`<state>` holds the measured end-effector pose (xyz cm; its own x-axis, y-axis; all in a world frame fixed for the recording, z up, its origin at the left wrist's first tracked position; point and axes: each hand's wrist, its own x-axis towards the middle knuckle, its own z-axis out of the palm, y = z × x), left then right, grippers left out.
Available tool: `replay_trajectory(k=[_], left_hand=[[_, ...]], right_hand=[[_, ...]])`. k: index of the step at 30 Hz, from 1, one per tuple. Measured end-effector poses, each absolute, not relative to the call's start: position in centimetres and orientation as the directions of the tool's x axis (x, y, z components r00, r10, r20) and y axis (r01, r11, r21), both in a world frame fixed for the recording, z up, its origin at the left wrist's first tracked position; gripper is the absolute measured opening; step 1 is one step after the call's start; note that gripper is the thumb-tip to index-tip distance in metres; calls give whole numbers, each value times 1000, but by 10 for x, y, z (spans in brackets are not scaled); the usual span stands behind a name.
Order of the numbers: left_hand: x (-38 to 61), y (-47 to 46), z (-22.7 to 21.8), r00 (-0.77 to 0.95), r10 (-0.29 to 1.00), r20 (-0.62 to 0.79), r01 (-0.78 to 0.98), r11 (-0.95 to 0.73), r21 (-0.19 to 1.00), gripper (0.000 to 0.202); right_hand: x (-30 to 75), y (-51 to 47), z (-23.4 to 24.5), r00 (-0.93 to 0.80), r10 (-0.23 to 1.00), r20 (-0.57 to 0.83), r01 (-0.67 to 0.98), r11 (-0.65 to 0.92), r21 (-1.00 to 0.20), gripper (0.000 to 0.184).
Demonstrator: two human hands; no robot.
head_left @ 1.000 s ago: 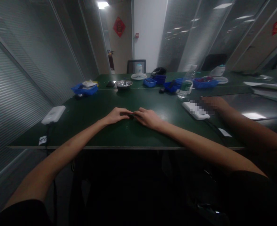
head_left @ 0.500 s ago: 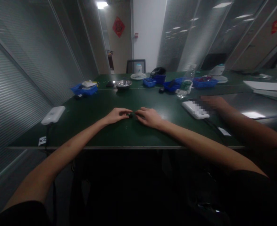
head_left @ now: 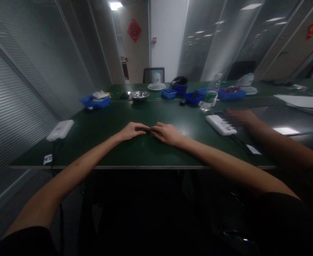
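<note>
My left hand point(head_left: 131, 131) and my right hand point(head_left: 167, 134) rest on the dark green table point(head_left: 111, 124), fingertips meeting at the middle. Both pinch a small dark object point(head_left: 147, 131) between them; it is too small and dim to name. The fingers of each hand are curled together around it. Both forearms stretch out from the table's near edge.
Another person's hand point(head_left: 243, 117) lies on a white flat device point(head_left: 220, 124) at the right. A second white device point(head_left: 60, 129) sits at the left edge. Blue bins point(head_left: 95, 101), a metal bowl point(head_left: 139, 95), a water bottle point(head_left: 209, 96) and small fans stand at the back.
My fingertips parted slightly half a second ago and have closed together again on the small dark object. The other person's hand shifted a little on the white device.
</note>
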<state>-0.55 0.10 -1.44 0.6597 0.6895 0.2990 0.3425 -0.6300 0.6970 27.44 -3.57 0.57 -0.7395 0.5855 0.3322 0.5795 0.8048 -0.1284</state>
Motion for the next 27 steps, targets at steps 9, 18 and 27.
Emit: replay_trajectory(k=[9,18,27], left_hand=[[-3,3,-14,629,738,244,372,-562,739,52],[-5,3,-13,617,752,232,396,-551,734,53],[-6,1,-11,636,731,247,369,-570,734,38]], right_hand=[[272,-32,0,-669,638,380,623,761,-181,36],[278,-27,1,-568,755,328,732,646,-217,33],[277,-36,6,-652,663,369,638,742,-206,34]])
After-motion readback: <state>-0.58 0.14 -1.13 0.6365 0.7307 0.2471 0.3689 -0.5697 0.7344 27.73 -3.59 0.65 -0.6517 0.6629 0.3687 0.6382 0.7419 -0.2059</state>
